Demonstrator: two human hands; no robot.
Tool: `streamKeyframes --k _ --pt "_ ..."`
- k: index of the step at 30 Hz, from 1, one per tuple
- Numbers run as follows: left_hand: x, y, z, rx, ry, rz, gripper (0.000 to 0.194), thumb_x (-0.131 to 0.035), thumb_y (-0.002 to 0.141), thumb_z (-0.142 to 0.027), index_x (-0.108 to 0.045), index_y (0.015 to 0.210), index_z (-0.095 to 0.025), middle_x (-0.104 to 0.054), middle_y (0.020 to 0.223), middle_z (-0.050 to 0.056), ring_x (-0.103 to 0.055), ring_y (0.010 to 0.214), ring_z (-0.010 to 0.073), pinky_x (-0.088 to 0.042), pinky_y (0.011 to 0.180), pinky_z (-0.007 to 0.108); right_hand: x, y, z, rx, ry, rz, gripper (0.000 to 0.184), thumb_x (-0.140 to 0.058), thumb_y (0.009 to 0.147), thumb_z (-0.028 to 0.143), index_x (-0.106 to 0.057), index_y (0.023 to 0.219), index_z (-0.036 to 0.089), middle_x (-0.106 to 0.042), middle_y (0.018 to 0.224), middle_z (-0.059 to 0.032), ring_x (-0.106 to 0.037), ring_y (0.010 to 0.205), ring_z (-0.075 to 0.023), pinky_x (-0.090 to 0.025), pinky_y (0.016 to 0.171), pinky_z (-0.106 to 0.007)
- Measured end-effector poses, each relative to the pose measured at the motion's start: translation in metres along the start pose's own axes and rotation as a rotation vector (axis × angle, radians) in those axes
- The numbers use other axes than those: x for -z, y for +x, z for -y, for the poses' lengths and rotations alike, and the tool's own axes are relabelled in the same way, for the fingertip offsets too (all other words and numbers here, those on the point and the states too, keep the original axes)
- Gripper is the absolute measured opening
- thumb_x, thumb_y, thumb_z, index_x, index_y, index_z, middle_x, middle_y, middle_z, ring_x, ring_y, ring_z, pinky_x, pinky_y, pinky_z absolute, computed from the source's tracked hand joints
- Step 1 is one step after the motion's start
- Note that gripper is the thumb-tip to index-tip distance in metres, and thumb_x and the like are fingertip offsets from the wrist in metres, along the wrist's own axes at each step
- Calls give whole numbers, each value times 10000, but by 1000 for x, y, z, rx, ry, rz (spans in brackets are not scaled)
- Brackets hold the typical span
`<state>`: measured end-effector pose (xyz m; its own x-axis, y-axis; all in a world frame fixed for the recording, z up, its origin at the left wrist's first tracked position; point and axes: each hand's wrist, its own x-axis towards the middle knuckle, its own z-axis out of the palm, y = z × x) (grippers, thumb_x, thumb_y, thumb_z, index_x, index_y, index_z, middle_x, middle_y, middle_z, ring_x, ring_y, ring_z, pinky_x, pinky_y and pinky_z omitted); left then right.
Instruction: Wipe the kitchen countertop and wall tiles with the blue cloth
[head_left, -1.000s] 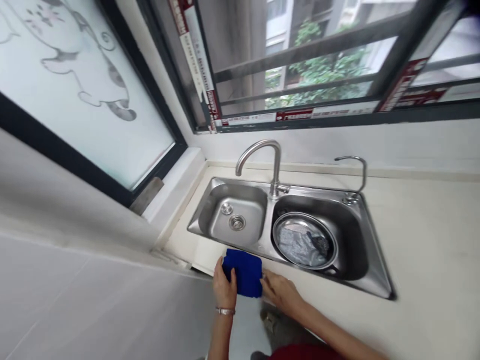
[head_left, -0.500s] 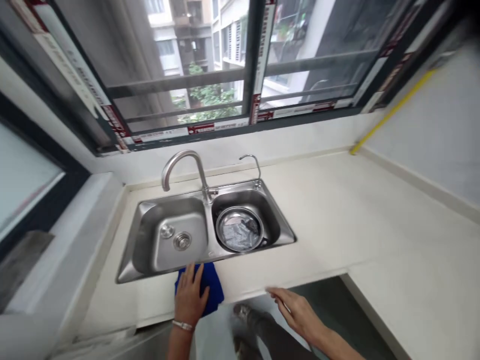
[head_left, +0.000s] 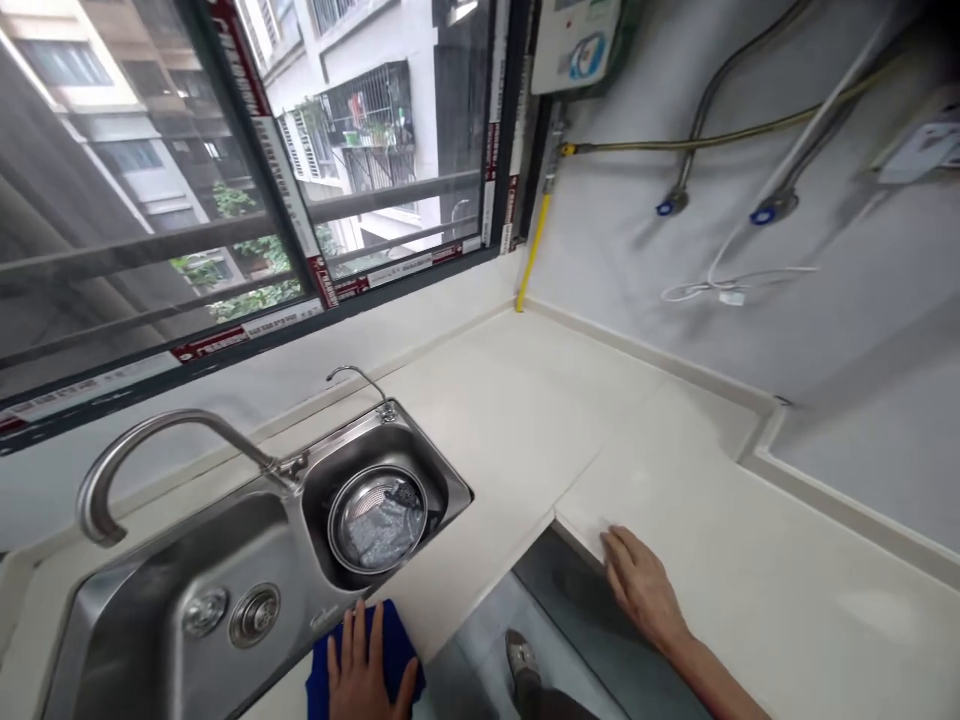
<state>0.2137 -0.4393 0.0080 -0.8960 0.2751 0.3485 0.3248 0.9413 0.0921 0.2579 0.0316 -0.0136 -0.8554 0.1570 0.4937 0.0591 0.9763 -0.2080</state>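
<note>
A folded blue cloth [head_left: 394, 640] lies on the counter's front strip before the sink. On top of it rests my left hand [head_left: 364, 670], its fingers spread and the palm flat. My right hand [head_left: 637, 580] is at the inner edge of the counter on the right, fingers stretched out and loosely together, with nothing seen in it. Close by the cloth is the steel double sink [head_left: 300, 560]. A round metal strainer [head_left: 337, 510] sits in its right bowl, with crumpled clear plastic [head_left: 386, 530] inside.
A curved faucet [head_left: 172, 420] and a small thin spout [head_left: 360, 375] rise behind the sink. The pale counter [head_left: 517, 390] turns a corner to the right. A yellow pipe [head_left: 532, 255] runs down in the corner. Below the counter edge, a shoe [head_left: 520, 650] shows on the floor.
The view has swung to the right, showing more wall and counter there. My right hand has moved right, to the other counter section's edge. My left hand stays on the blue cloth.
</note>
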Motion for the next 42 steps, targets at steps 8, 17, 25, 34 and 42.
streamKeyframes --k 8,17,25,34,42 --pt "-32 95 -134 -105 -96 179 707 -482 900 -505 -330 1520 -200 -325 1598 155 -262 1484 347 -278 1186 612 0 12 -13 -185 -12 24 347 -420 944 264 -583 1242 194 -631 1227 -123 -585 1128 -258 -450 899 -409" --pt "-66 193 -196 -162 -180 283 680 -465 921 -483 -292 1533 -242 -270 1625 133 -206 1503 339 -255 1203 597 0 15 -7 -270 32 29 344 -429 919 276 -577 1224 216 -624 1235 -134 -569 1131 -306 -412 896 -452" --pt "-94 274 -187 -10 -156 208 663 -403 930 -527 -388 1491 -175 -359 1579 169 -257 1485 346 -251 1192 608 -8 13 -9 -222 -20 56 458 -476 864 177 -524 1315 240 -612 1260 -130 -542 1155 -309 -411 962 -489" --pt "-127 349 -216 -95 -70 95 714 -323 931 -536 -404 1461 -64 -420 1492 284 -304 1443 414 -297 1130 631 -20 20 -9 -260 2 58 621 -513 732 89 -539 1340 213 -609 1310 -121 -505 1226 -306 -373 1052 -494" --pt "-140 311 -322 -564 -291 45 660 -414 921 -449 -426 1455 -62 -360 1533 287 -233 1473 421 -264 1161 625 -2 41 -15 -407 242 41 518 -458 822 142 -533 1327 226 -606 1267 -109 -535 1171 -275 -447 1016 -490"
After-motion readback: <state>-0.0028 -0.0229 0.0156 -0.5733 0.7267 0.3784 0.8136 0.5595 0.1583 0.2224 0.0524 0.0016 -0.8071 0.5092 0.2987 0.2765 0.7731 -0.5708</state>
